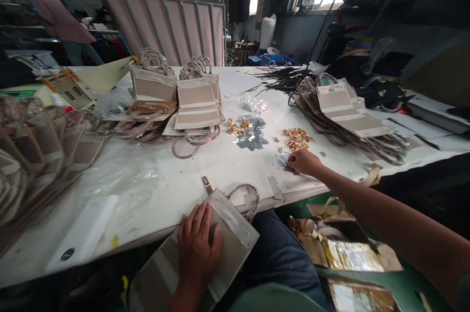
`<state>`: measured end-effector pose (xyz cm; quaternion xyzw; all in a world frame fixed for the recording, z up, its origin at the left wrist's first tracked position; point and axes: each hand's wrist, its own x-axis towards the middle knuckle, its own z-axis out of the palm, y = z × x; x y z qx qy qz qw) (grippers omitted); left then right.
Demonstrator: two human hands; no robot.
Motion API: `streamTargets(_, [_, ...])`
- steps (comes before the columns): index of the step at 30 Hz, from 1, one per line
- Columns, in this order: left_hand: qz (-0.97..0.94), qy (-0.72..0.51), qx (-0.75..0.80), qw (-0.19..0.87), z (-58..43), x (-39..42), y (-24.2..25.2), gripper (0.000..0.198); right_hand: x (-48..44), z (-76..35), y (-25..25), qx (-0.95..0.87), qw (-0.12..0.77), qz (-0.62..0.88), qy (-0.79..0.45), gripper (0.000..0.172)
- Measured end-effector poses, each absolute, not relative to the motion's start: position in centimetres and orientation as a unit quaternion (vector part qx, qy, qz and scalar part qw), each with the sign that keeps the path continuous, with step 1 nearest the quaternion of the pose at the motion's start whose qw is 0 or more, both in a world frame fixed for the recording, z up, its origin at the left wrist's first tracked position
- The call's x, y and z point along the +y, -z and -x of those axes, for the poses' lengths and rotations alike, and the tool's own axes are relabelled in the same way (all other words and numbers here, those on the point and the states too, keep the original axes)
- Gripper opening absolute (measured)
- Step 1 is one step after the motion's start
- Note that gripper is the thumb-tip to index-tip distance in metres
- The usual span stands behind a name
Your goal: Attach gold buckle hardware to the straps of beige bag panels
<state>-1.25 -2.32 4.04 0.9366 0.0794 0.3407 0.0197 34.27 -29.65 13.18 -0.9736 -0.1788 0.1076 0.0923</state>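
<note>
My left hand (198, 243) lies flat, fingers stretched, on a beige handbag (235, 221) that leans over the table's front edge and my lap. The bag's plastic-wrapped handle (253, 199) loops out to the right, and a strap tab with gold hardware (207, 184) sticks out at its top. My right hand (303, 161) reaches to a small pile of thin silver metal pieces (282, 159), fingertips pinched together at it; what they hold is hidden. Just beyond lies a pile of gold clasps (296, 138). Farther left are a bigger silver heap (251, 135) and more gold clasps (238, 127).
Stacks of beige bags stand at the back left (198, 101), back right (338, 106) and far left (47, 150). Black strips (282, 77) lie at the back. A clear plastic sheet (121, 175) covers part of the table. Below right are boxes of material (348, 243). A person (58, 13) is at far left.
</note>
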Motion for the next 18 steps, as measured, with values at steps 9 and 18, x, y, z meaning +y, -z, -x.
streamTargets(9, [-0.941,-0.322,0.097,0.037,1.8,-2.8,-4.2,0.054,-29.9,-33.6,-12.6,-0.201,0.115,0.968,-0.098,0.014])
streamTargets(18, [-0.941,-0.318,0.108,0.048,2.1,-3.0,-4.6,0.051,-30.8,-34.4,-13.1,-0.250,0.104,0.962,-0.035,0.037])
